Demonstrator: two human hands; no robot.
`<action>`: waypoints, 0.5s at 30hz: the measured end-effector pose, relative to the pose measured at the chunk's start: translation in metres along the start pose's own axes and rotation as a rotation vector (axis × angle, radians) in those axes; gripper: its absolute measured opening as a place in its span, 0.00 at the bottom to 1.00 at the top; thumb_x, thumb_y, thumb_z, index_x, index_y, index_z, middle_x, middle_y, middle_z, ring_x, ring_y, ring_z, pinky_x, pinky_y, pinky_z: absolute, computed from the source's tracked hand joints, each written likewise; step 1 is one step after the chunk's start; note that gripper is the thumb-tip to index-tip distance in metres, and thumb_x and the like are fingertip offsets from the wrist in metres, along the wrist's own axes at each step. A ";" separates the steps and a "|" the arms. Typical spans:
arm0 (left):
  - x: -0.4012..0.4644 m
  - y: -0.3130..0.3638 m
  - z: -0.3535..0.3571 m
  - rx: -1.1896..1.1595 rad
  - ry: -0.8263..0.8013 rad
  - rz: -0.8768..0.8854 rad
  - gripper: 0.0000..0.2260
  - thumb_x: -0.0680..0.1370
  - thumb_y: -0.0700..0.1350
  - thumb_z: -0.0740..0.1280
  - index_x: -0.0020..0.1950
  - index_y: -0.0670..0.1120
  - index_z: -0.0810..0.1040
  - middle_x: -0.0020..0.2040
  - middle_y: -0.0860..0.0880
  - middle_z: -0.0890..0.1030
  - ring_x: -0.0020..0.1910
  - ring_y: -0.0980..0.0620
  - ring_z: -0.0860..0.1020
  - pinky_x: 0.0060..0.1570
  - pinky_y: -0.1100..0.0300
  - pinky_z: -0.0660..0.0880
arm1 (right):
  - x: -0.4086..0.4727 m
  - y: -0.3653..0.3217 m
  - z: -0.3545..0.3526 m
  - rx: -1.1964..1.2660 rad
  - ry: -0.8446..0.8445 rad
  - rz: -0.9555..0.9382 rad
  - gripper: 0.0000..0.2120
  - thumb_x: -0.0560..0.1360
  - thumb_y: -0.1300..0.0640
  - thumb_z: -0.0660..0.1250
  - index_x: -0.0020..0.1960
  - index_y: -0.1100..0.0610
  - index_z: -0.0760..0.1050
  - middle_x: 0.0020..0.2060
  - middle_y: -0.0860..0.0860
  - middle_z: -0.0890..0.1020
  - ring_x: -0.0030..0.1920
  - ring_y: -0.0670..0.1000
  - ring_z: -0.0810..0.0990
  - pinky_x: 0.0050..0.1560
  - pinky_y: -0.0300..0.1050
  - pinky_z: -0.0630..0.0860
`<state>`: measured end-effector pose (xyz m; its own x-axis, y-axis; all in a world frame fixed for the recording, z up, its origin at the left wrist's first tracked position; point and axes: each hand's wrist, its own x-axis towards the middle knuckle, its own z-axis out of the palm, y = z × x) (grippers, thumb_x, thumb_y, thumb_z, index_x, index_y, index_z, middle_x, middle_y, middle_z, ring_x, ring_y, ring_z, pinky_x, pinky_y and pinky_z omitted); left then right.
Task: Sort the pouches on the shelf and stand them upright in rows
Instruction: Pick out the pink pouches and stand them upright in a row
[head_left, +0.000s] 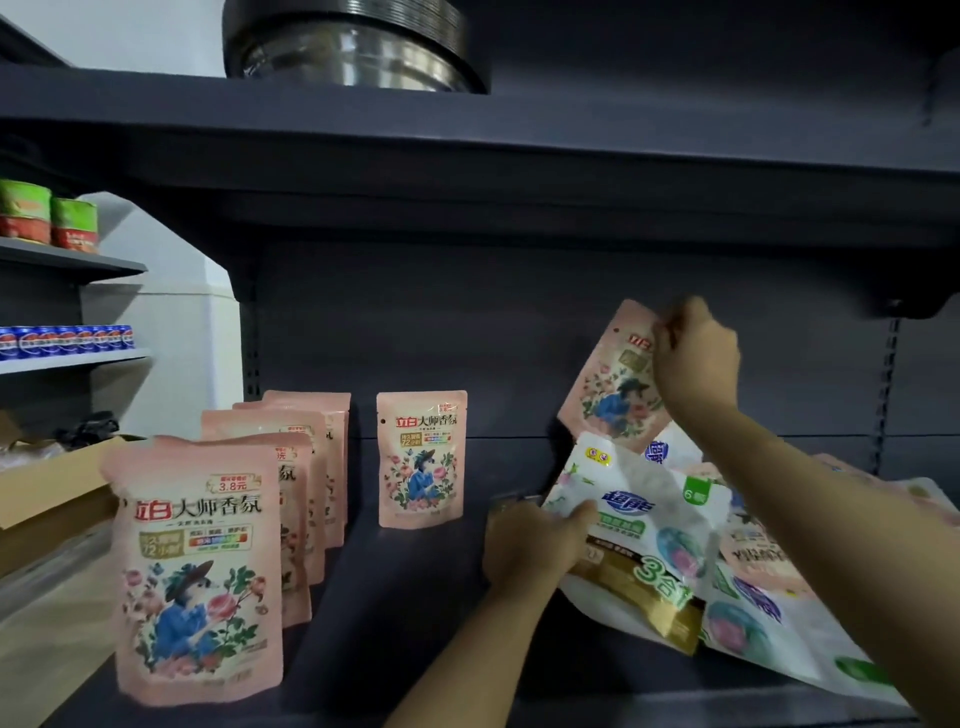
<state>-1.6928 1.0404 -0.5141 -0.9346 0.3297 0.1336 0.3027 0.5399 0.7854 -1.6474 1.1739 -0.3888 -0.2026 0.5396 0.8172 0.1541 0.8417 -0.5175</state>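
Note:
Several pink pouches stand upright in a row at the left of the dark shelf (415, 597), the front one (195, 566) nearest me. One more pink pouch (422, 460) stands alone further back. My right hand (693, 353) pinches the top edge of a tilted pink pouch (610, 384), lifted above a loose pile at the right. My left hand (535, 545) grips the left edge of a white pouch (639, 525) with blue and green print that lies on that pile. More white and pink pouches lie flat beneath my right forearm.
The shelf above (467, 135) hangs low over the work space, with stacked metal bowls (353, 47) on it. A cardboard box (47, 488) sits left of the shelf. Green tins (49, 218) and blue cans (67, 340) fill a neighbouring rack.

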 end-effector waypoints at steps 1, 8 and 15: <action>0.003 0.001 0.001 -0.053 -0.008 -0.002 0.26 0.72 0.64 0.62 0.57 0.45 0.80 0.57 0.46 0.82 0.57 0.45 0.79 0.55 0.56 0.77 | 0.003 0.000 -0.006 0.001 0.020 -0.031 0.09 0.79 0.62 0.58 0.56 0.65 0.72 0.49 0.65 0.81 0.51 0.66 0.77 0.47 0.52 0.70; 0.002 -0.009 0.009 0.068 -0.002 -0.002 0.25 0.76 0.63 0.57 0.63 0.47 0.74 0.61 0.47 0.77 0.60 0.44 0.77 0.55 0.55 0.74 | 0.008 -0.011 -0.025 0.279 -0.146 -0.131 0.09 0.78 0.60 0.62 0.56 0.63 0.75 0.46 0.54 0.78 0.42 0.49 0.76 0.33 0.31 0.66; -0.018 -0.031 0.006 0.012 0.182 -0.029 0.32 0.73 0.54 0.68 0.72 0.44 0.61 0.68 0.44 0.68 0.67 0.44 0.69 0.61 0.54 0.71 | -0.043 -0.042 0.013 0.426 -0.483 -0.123 0.03 0.78 0.61 0.63 0.48 0.57 0.74 0.42 0.54 0.79 0.35 0.47 0.75 0.23 0.24 0.69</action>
<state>-1.6847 1.0223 -0.5440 -0.9609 0.1689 0.2194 0.2767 0.5566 0.7833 -1.6576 1.1155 -0.4048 -0.6209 0.3046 0.7223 -0.2742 0.7789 -0.5641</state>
